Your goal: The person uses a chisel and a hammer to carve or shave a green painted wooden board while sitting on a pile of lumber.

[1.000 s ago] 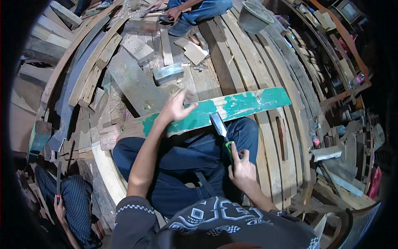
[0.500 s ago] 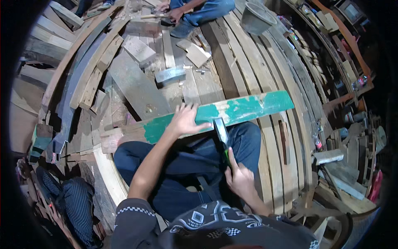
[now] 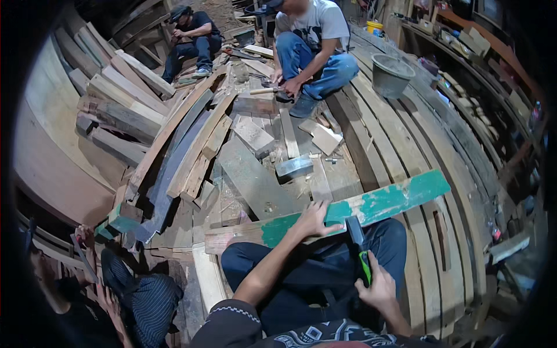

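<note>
A long plank (image 3: 406, 191) with flaking green paint and a bare left end lies across my crossed, jeans-clad legs. My left hand (image 3: 307, 223) grips it left of the middle, fingers over the far edge and thumb along the near one. In my right hand (image 3: 377, 287) is a chisel-like tool (image 3: 356, 231) with a wide metal blade and a green and black handle; its blade tip meets the plank's near edge, just right of my left thumb.
Two people (image 3: 313, 52) (image 3: 191, 40) sit working ahead; another (image 3: 145, 307) at lower left holds a long tool. Loose blocks (image 3: 252, 133) lie ahead, stacked boards (image 3: 127, 116) to the left, long beams (image 3: 371, 122) and a grey bucket (image 3: 390, 75) to the right, beside cluttered shelves (image 3: 476, 64).
The view has tilted up, shifting the plank and my hands down and rightward in the picture and showing more of the co-workers ahead. Both hands keep their holds.
</note>
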A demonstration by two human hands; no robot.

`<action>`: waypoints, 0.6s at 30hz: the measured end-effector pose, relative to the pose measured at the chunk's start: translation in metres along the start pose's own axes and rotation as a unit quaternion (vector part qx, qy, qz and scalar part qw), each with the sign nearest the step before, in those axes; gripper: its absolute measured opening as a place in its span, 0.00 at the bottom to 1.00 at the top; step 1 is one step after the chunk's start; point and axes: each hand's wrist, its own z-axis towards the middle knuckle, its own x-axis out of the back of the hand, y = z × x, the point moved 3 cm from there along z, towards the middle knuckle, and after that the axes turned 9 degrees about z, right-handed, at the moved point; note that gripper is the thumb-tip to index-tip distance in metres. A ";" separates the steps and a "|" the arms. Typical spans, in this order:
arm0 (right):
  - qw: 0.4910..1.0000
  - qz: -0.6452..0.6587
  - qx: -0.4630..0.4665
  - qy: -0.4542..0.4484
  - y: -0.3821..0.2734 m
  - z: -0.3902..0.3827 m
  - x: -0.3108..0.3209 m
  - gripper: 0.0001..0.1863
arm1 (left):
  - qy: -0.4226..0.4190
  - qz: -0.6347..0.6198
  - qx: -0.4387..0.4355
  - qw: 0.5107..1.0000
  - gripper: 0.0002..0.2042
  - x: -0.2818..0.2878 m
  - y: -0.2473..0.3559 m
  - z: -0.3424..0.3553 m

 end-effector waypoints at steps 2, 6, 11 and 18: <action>1.000 0.021 -0.002 0.009 0.004 0.001 -0.001 0.45 | 0.030 0.011 -0.015 0.999 0.48 0.003 0.006 0.005; 0.992 0.125 0.035 -0.001 0.000 0.012 0.002 0.43 | 0.020 -0.020 -0.022 0.999 0.46 0.016 0.016 0.018; 0.950 0.291 0.066 -0.089 0.006 0.017 -0.015 0.26 | 0.003 0.055 0.009 0.998 0.51 0.023 0.016 0.016; 0.911 0.409 -0.054 0.020 0.008 0.005 -0.030 0.06 | 0.104 0.101 -0.062 0.988 0.42 0.024 0.031 0.011</action>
